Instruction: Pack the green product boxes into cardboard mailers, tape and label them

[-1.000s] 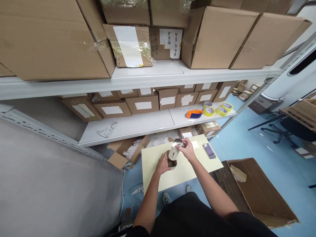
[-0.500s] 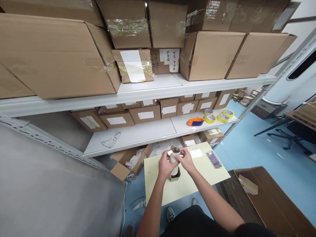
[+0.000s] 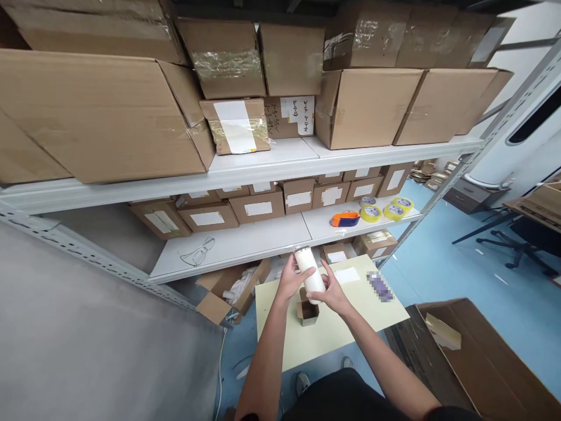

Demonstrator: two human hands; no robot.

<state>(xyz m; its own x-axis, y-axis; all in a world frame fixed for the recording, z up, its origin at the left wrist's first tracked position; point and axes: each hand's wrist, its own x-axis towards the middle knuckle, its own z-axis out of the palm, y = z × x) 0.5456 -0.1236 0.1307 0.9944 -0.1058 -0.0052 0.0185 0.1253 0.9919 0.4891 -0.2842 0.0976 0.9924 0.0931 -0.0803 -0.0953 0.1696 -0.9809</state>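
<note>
Between my two hands I hold a white tumbler (image 3: 311, 273), tilted, with a shiny metallic rim at its upper end. My left hand (image 3: 291, 280) grips its upper left side, the thumb lying across the front. My right hand (image 3: 332, 292) holds the lower right end, fingers around the base. Just below stands a small open carton (image 3: 308, 316), its inside dark, on the pale yellow tabletop (image 3: 302, 349). A white sheet of paper (image 3: 347, 275) lies on the tabletop to the right of my right hand.
A blurred purple item (image 3: 380, 286) lies at the table's right. Beyond the table, a shelf (image 3: 263, 233) holds glasses (image 3: 198, 252), an orange-and-blue tape dispenser (image 3: 345, 219), tape rolls (image 3: 371, 214) and labelled boxes. Open cartons stand left (image 3: 214, 301) and right (image 3: 491, 351).
The tumbler has come up out of the small carton and now tilts, its side in full view. My right hand has shifted from its top to its lower end.
</note>
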